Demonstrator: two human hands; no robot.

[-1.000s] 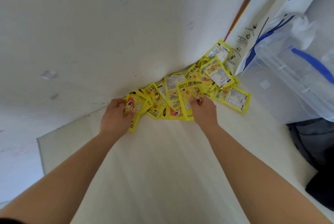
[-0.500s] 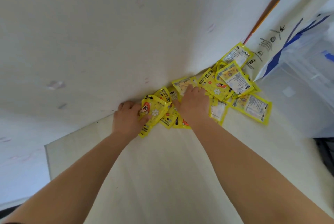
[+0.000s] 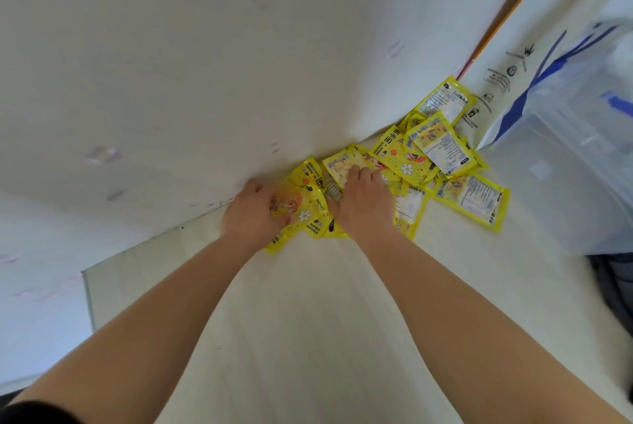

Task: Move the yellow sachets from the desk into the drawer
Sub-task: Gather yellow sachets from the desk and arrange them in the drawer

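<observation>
Pressing flat on the yellow sachets (image 3: 407,166) at frame centre, right hand (image 3: 364,204) lies open; left hand (image 3: 253,214) grips one sachet (image 3: 301,211) on the worktop (image 3: 308,321).

The crinkled yellow foil-plastic sachets (image 3: 407,163) look glossy, catching light on their printed faces. Under them the pale wood-grain desk top (image 3: 308,338) is smooth and matt. The white painted wall (image 3: 205,64) is matt with small scuffs. Right of the pile, a translucent plastic bag with blue trim (image 3: 582,122) looks thin and slightly shiny.
</observation>
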